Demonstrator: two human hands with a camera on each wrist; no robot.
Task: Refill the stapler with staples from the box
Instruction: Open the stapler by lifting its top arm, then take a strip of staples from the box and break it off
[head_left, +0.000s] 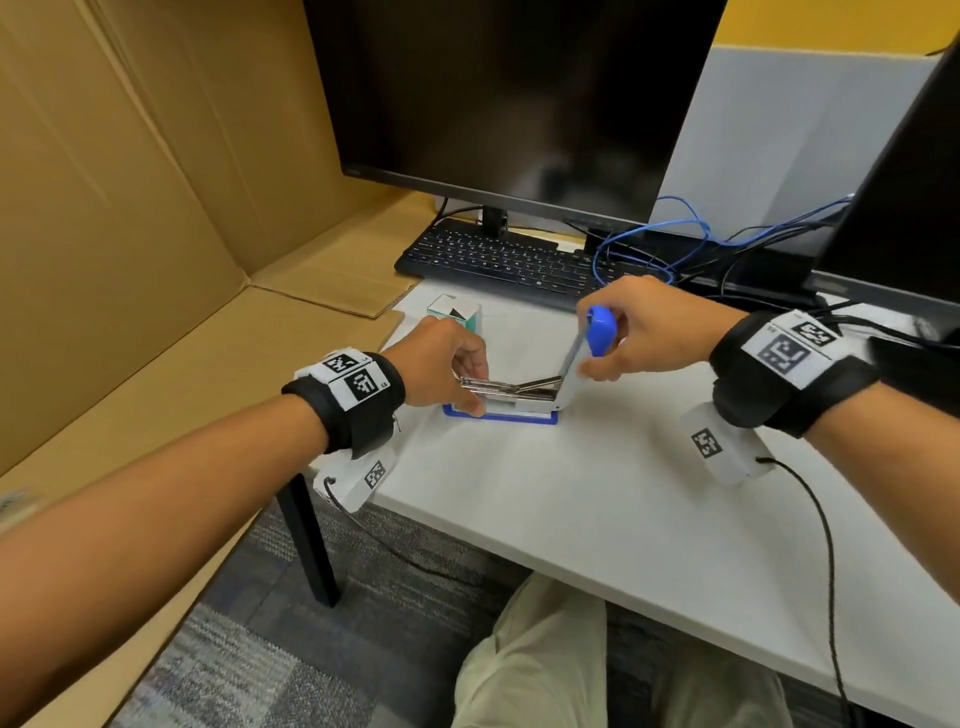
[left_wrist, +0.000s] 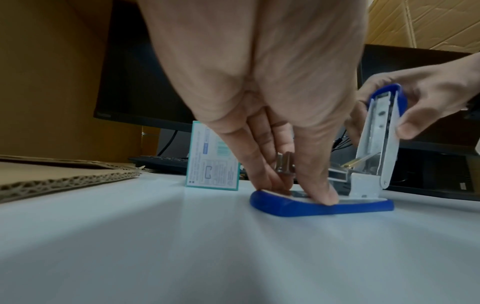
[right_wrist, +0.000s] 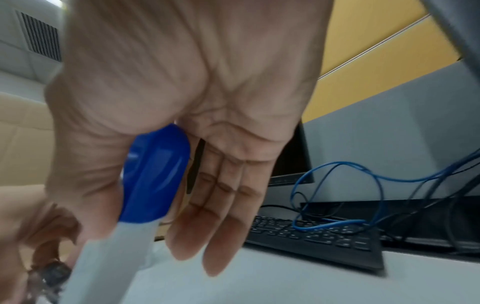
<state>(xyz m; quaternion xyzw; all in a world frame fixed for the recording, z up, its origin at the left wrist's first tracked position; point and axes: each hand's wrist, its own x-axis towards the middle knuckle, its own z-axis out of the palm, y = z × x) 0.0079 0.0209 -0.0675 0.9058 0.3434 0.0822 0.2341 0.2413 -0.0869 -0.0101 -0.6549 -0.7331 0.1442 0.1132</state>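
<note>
A blue and white stapler lies opened on the white table. Its lid stands tipped up, and my right hand pinches it between thumb and fingers near the blue tip. The metal magazine lies exposed over the blue base. My left hand pinches the stapler's front end, thumb on one side and fingers on the other, with the metal tip between them. Whether staples are in the fingers I cannot tell. A small teal and white staple box stands just behind the left hand.
A black keyboard and a dark monitor sit at the back of the table. Blue and black cables tangle at the back right beside a second screen. Folded cardboard lies at the left.
</note>
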